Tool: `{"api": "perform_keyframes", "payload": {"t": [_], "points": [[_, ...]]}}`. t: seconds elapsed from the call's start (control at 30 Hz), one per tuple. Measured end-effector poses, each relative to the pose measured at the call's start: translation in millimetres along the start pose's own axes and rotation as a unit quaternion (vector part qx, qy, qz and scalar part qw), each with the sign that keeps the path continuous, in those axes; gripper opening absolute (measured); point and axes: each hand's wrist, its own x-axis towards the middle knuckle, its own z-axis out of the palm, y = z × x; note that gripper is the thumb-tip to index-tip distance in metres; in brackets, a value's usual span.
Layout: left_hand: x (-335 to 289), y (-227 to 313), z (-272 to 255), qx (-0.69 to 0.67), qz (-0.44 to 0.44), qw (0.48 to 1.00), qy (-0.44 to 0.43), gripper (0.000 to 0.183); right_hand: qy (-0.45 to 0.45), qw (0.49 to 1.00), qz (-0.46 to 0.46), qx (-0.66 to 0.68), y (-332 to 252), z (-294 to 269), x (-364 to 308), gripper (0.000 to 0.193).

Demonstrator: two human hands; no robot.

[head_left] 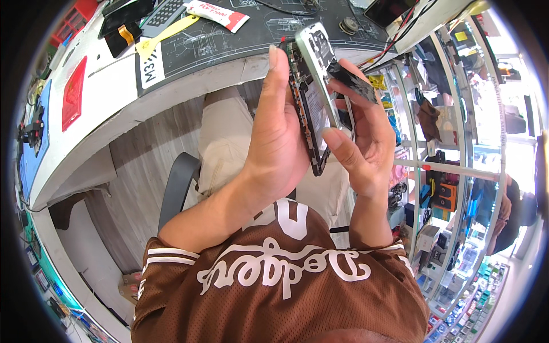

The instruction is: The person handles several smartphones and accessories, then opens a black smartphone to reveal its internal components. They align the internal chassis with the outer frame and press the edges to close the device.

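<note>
In front of my chest, my left hand (pixel 280 134) holds an opened phone (pixel 310 117) nearly on edge, its thumb pointing up along the side. Circuitry shows along the phone's bare edge. Against it stands a pale silver-green phone housing (pixel 317 50), gripped at its far side by my right hand (pixel 369 134) with the fingers bent round it. A black, crinkled strip (pixel 353 82) juts out by my right fingers; whether it is fixed to the housing I cannot tell. The two phone parts lie close together at the top, with a gap between them lower down.
A dark work mat (pixel 257 57) covers part of the white bench ahead. On the bench lie a yellow tool (pixel 168 35), a white-and-red tube (pixel 217 15), a red flat packet (pixel 74 93) and dark phone parts (pixel 121 35). Glass shelves (pixel 466 171) with goods rise at right; a chair arm (pixel 178 186) is at left.
</note>
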Motion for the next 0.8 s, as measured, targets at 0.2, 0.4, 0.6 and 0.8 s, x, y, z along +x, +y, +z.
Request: {"api": "perform_keyframes", "payload": {"t": [0.2, 0.4, 0.6, 0.8], "points": [[-0.4, 4.8, 3.5, -0.02, -0.042, 0.999, 0.02, 0.081, 0.019, 0.996, 0.06, 0.07, -1.7, -1.6, -6.1, 0.074], [1.3, 3.1, -2.5, -0.021, -0.039, 0.999, 0.021, 0.07, 0.036, 0.997, 0.031, 0.057, -3.9, 7.4, -7.4, 0.072], [1.3, 2.8, 1.4, -0.03, -0.038, 0.998, 0.043, 0.073, 0.059, 0.996, 0.015, 0.058, 2.2, 15.1, -11.3, 0.074], [-0.6, 6.9, -0.9, -0.013, -0.049, 0.998, 0.021, 0.075, 0.041, 0.998, 0.02, 0.03, -3.7, 10.1, -8.1, 0.074]]}}
